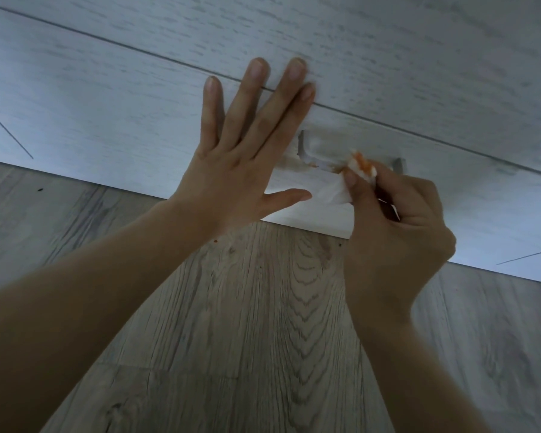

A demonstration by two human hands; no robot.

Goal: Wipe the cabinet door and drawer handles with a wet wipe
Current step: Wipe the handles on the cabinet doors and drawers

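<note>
Low on the drawer front, my view: I see both hands at one handle (325, 157).
Left hand (231, 170): fingers spread wide, palm laid flat on the pale drawer front (122, 114), just left of the handle.
Right hand (397, 226): thumb and fingers pinching a bunched white wet wipe (341, 185).
Wipe: orange-stained at its tip, pressed onto the handle's bar near its middle.
Handle: orange-brown smears at its left end.
Floor (263, 323): grey wood-grain boards below the cabinet.

floor (263, 339): grey wood-grain planks | small dark specks near cabinet base
</note>
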